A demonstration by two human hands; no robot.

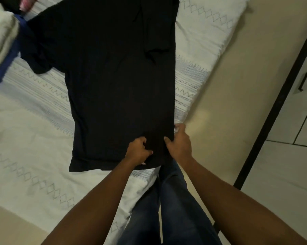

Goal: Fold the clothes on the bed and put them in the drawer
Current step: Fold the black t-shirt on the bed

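Two hands meet at the near hem of a black shirt [117,82], which lies spread flat on the bed [34,138] with its length running away from the person. The left hand [139,150] has its fingers curled into the cloth, bunching a fold of the hem in its grip. The right hand [179,147] sits just beside it at the shirt's right corner – thumb on top, fingers wrapped round the edge, pinching the fabric. The shirt's right side looks folded in, giving a straight edge; its left sleeve sticks out toward a blue garment [2,71] and a pale folded bundle [0,39] at the far left. Something pink [26,3] shows at the top edge. Jeans [175,209] stand against the bed's corner, and across the floor [237,85] to the right is a pale cabinet [290,165] with a dark handle [305,79] – closed
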